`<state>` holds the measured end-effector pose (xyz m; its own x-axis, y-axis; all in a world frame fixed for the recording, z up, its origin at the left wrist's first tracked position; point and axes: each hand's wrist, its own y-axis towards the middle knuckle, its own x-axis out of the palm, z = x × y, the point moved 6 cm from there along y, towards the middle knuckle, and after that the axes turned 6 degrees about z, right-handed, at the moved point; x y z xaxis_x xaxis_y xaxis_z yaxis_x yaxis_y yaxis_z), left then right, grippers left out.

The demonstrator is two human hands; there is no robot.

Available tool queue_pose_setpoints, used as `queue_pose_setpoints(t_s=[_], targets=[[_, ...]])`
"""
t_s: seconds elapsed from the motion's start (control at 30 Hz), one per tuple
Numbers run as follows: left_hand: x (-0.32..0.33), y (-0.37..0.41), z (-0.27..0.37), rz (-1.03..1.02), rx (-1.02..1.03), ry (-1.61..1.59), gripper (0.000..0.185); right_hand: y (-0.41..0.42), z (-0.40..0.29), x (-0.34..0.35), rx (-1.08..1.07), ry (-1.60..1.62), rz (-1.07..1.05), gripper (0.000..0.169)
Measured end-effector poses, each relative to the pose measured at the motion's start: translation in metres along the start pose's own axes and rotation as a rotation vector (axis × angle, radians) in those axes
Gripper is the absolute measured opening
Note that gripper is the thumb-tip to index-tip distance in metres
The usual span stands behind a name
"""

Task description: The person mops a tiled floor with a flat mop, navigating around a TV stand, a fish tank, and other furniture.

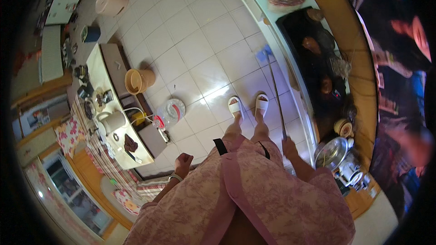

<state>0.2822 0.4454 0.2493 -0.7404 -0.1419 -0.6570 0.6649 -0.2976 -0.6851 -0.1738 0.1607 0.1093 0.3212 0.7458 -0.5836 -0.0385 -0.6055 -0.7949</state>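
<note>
My right hand (289,147) is closed around the upper end of a long thin handle (276,92). That handle slants across the tiled floor to a blue head (264,53), which lies near the foot of the white cabinet; what kind of tool it is cannot be told for sure. My left hand (184,164) hangs at my other side with its fingers curled, and no object shows in it. Between the hands are my feet in white slippers (235,106) on the tiles.
At left stand a tan bucket (133,81), a large clear plastic water bottle (173,111), a pink bin (108,3) and a low table (102,58) with a kettle (113,121). Along the right runs a cabinet (253,1) below a large lit television screen (402,85).
</note>
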Motion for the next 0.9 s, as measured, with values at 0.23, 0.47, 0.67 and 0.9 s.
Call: queue_pose_setpoints(t_s=[0.23,0.47,0.67,0.9], targets=[[-0.016,0.063,0.022,-0.045,0.298,0.099,0.021,0.111,-0.142,-0.022,-0.259,0.002,0.107,0.037],[-0.026,0.081,0.041,-0.147,0.327,0.103,0.019,-0.001,0.035,0.032,-0.035,-0.003,0.168,0.033],[-0.011,0.053,0.016,-0.138,0.374,0.142,0.021,-0.201,0.228,0.157,0.357,0.006,0.048,0.043],[0.005,0.016,0.015,-0.106,0.343,0.099,0.022,-0.235,0.268,0.23,0.432,0.213,0.028,0.038]])
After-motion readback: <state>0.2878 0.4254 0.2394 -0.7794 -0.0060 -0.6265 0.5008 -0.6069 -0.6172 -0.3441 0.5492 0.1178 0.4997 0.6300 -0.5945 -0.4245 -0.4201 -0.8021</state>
